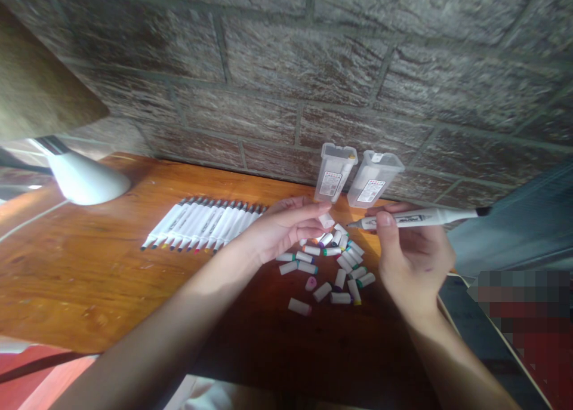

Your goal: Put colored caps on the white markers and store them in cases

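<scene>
In my right hand (414,249) is a white marker (416,218), held level. Its bare grey tip points left and its dark end points right. My left hand (295,225) pinches a small white cap (326,220) a little left of that tip, apart from it. Beneath and between the hands lie many loose marker caps (341,298), white with coloured ends. One pink cap (311,283) stands with its round end up. To the left, partly behind my left forearm, a row of uncapped white markers (201,222) lies side by side.
Two clear plastic cases (376,180) with labels stand against the stone wall (268,70). A lamp (85,174) with a white base is at the left of the wooden table (89,267). Blue-grey fabric (514,219) hangs at the right.
</scene>
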Available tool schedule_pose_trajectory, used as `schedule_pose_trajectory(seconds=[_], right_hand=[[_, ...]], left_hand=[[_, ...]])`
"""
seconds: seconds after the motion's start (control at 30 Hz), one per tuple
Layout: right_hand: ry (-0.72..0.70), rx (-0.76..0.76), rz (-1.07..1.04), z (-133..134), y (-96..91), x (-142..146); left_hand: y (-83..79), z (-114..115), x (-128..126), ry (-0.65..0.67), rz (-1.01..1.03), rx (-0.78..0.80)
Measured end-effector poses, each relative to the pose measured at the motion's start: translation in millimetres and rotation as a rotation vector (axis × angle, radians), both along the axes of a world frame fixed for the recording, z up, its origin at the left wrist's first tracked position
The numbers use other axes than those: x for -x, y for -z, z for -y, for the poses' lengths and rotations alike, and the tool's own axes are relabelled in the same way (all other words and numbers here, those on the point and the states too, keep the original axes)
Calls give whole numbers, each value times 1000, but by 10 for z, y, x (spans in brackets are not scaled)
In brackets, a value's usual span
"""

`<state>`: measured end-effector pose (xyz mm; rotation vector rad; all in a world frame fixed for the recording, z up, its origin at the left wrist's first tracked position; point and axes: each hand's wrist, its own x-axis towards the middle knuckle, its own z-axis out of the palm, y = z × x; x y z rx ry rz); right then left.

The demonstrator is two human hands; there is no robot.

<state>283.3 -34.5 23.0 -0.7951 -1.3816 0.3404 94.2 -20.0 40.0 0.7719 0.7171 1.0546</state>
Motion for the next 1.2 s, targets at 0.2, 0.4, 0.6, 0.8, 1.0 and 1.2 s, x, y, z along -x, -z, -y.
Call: schedule_pose_trajectory(seconds=[0.2,0.4,0.6,0.8,1.0,1.2], right_hand=[[7,-4,2,1,-3,3],[15,2,12,0,-7,2],[11,2,6,-1,-7,0],[-27,140,36,-52,-15,-54],[-71,183,9,-101,-19,-63],[-116,175,-3,-116,-19,-45]], left_hand=[[-8,16,-4,14,11,-46],[-4,22,-6,13,3,-49],[8,14,0,19,-8,-58],[26,-7,40,-134,23,-120],[-40,-18,63,-275,35,-161],[-54,-24,59,-290,29,-157]])
